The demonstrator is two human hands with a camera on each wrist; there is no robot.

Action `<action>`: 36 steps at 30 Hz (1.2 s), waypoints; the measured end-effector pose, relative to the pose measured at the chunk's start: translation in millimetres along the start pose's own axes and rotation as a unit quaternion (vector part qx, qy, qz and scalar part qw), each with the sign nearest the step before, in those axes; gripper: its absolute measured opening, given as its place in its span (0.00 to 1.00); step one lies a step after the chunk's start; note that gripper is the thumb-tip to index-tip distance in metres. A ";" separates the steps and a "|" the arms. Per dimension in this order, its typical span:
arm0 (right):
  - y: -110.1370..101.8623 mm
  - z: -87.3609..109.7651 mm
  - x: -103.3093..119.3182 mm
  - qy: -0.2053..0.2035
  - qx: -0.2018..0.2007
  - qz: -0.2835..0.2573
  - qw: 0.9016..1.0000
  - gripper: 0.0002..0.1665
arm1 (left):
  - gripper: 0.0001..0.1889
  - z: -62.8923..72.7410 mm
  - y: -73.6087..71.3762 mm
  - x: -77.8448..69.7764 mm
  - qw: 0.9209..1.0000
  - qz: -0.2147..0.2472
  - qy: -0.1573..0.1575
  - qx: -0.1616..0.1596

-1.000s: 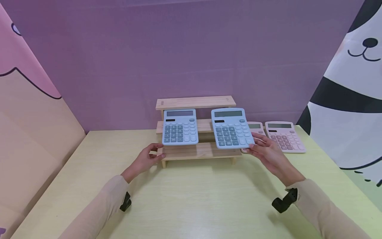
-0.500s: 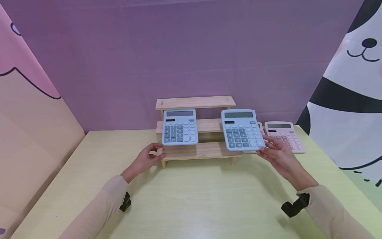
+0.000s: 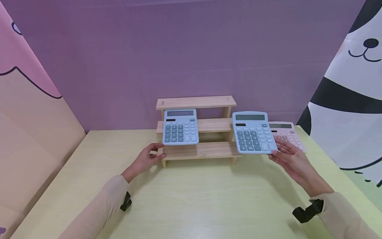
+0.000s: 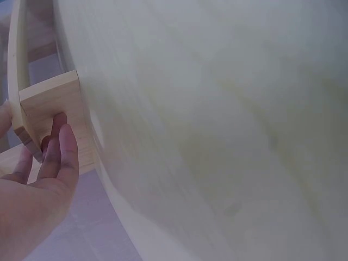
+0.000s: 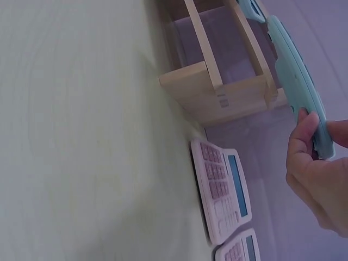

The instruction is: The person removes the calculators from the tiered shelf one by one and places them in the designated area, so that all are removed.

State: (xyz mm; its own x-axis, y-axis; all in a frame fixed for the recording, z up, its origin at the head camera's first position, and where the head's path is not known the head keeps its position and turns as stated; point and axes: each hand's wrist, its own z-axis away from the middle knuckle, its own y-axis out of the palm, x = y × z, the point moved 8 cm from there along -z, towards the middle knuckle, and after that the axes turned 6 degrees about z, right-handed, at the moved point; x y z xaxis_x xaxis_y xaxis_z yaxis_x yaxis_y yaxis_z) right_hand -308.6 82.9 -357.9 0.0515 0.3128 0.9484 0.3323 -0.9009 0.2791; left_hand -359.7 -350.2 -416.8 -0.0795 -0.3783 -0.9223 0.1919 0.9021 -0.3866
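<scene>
My left hand [image 3: 145, 161] grips the left end of the lowest board of a three-tier wooden rack [image 3: 206, 151]. In the left wrist view its fingers [image 4: 66, 155] curl beneath that board. Between thumb and fingers, my right hand [image 3: 295, 167] pinches the lower right corner of a light blue calculator [image 3: 260, 128], held in the air at the rack's right end. The right wrist view shows this calculator [image 5: 298, 76] edge-on, clear of the boards. Another blue calculator [image 3: 180, 116] leans on the rack's left half, screen up; its exact support is unclear.
A pink calculator [image 3: 285, 132] lies on the table [image 3: 191, 199] right of the rack, partly behind the held one. The right wrist view shows two pink calculators, one nearer [image 5: 217, 182] and one cut off [image 5: 236, 251]. A purple backdrop [image 3: 191, 59] stands behind.
My right hand has carried the blue calculator rightward and slightly down, from in front of the rack's right half to its right end. My left hand and the other blue calculator have stayed put.
</scene>
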 end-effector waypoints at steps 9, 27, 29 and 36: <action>-12.9 10.5 4.2 -0.009 0.010 -0.022 1.000 0.23 | 0.28 1.4 0.3 -4.5 1.000 -0.008 0.010 -0.001; -38.3 27.6 -13.0 0.030 -0.006 -0.006 1.000 0.23 | 0.28 1.9 0.8 -5.2 1.000 -0.006 0.013 -0.001; -40.4 29.4 -14.8 0.029 -0.004 -0.009 1.000 0.23 | 0.28 1.7 0.5 -4.9 1.000 -0.006 0.012 -0.002; -46.3 33.8 -23.6 0.036 0.006 -0.007 0.999 0.24 | 0.27 1.1 -0.3 -3.9 1.000 -0.006 0.014 -0.001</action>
State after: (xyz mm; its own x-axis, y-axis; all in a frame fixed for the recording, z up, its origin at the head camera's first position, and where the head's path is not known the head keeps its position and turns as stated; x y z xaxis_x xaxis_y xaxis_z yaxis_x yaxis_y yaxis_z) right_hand -293.4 127.4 -398.3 -0.0198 0.3020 0.9531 0.3436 -0.8932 0.2902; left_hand -358.3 -349.2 -413.1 -0.1085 -0.3825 -0.9176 0.1881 0.8985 -0.3968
